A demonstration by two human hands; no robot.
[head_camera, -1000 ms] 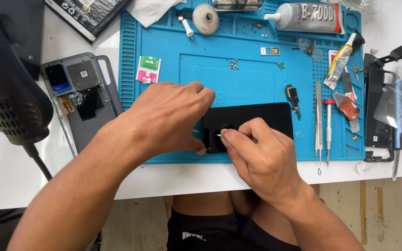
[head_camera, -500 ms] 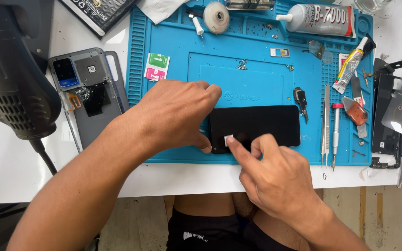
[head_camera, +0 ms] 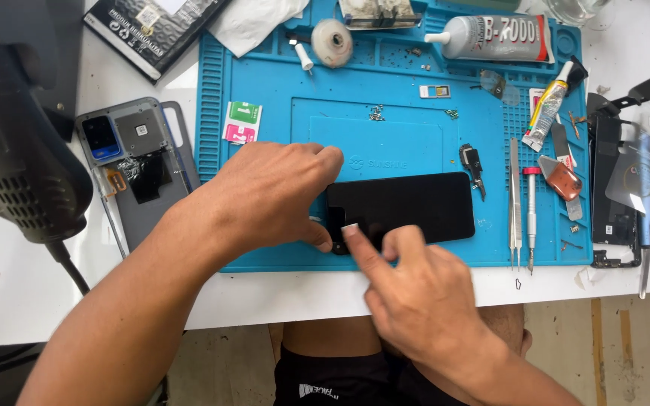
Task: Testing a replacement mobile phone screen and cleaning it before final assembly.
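White bench carries a blue mat (head_camera: 265, 225) where left hand (head_camera: 265, 199) pins a black phone (head_camera: 415, 207), right hand (head_camera: 415, 301) fingertip touching.

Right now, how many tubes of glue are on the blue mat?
2. A big grey tube lies along the mat's top edge. A small tube with a black cap lies at the right side. Others may be hidden.
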